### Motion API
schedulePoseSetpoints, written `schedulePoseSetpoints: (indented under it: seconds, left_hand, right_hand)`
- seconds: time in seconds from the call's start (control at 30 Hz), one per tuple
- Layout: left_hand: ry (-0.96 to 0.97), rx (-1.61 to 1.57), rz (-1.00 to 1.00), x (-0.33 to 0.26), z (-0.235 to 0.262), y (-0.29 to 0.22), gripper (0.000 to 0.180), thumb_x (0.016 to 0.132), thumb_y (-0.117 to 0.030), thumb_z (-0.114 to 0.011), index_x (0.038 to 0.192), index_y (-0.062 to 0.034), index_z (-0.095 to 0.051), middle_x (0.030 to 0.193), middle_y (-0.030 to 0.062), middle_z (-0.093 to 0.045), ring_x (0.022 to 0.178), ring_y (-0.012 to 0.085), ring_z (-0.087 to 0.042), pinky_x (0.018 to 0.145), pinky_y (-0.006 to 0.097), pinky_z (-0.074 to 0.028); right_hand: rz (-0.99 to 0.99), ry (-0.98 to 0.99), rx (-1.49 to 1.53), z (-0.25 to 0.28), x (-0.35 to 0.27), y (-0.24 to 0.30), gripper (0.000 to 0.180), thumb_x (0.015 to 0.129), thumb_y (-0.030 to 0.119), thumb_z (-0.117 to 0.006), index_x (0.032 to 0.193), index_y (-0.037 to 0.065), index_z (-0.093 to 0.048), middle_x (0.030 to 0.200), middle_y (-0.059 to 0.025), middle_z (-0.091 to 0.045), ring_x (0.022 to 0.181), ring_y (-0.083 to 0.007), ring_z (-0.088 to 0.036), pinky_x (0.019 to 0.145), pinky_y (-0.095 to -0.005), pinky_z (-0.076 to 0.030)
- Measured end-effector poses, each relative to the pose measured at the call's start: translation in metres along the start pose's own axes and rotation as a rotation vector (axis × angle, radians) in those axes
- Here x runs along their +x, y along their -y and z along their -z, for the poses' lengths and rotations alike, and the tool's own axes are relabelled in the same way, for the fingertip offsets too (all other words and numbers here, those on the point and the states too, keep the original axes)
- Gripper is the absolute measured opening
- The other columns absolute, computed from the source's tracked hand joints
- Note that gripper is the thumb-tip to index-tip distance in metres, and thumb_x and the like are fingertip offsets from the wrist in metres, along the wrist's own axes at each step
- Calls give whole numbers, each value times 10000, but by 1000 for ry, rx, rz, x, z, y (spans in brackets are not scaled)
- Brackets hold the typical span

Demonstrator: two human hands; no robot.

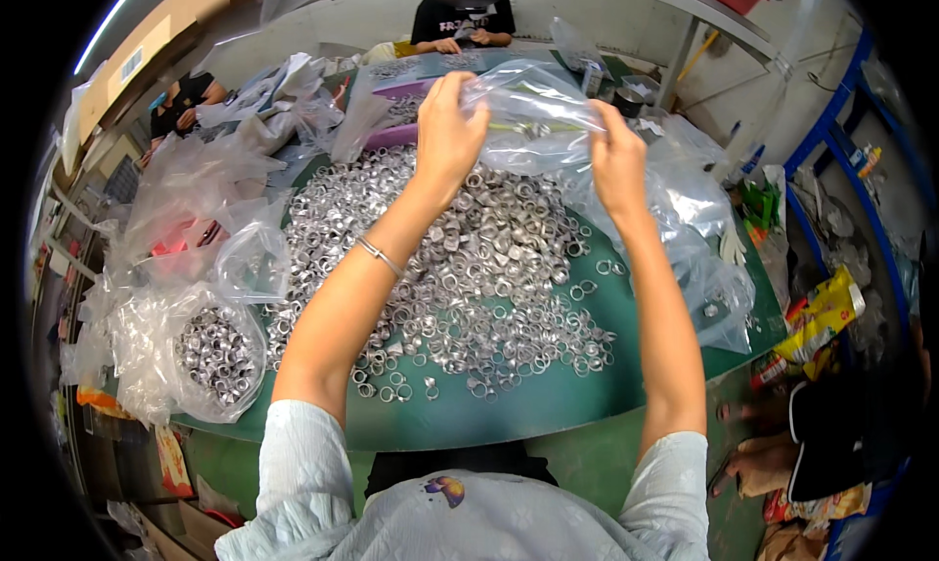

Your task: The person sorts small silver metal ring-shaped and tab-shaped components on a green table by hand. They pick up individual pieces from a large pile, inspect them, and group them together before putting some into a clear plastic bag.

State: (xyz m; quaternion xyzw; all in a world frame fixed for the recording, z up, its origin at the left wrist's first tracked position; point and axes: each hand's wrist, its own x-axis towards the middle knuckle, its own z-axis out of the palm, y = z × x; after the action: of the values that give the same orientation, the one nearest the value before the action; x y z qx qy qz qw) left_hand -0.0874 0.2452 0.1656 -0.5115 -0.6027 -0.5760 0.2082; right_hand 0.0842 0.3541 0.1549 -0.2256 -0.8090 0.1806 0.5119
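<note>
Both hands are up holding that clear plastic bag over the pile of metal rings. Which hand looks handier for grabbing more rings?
Probably the left hand: it grips the clear bag right above the thick of the ring pile. The right hand sits toward the pile's sparse edge.

We count two hands of our own, the left hand (pixel 448 131) and the right hand (pixel 617 160), sharing one clear plastic bag (pixel 538 111). One bracelet (pixel 379 256) circles one wrist. One open bag of metal rings (pixel 217 356) sits left. The loose rings (pixel 469 268) on the one green table (pixel 548 404) are too many to count. Two other people (pixel 460 18) sit opposite.
</note>
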Motion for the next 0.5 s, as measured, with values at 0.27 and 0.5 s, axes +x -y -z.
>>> schedulePoseSetpoints:
  seconds: [0.27,0.5]
  left_hand:
    - [358,222,517,-86,-4,110,623,755,-144,-662,1248,34,-325,1186,318,-388,1090,449,-431,965,431,-359]
    - [218,324,245,-83,-1,104,790,692,-167,-730,1317,0,-277,1228,253,-333,1150,418,-355,965,462,-338]
  right_hand:
    - [-93,261,63,-129,-24,-63,500,783,90,-605,1246,21,-432,1109,-222,-563,1045,-377,-528,877,-411,-419]
    - [-282,233,182,-135,-27,-67,761,759,284,-670,1346,-11,-285,1111,-209,-568,967,-325,-566,843,-374,-430]
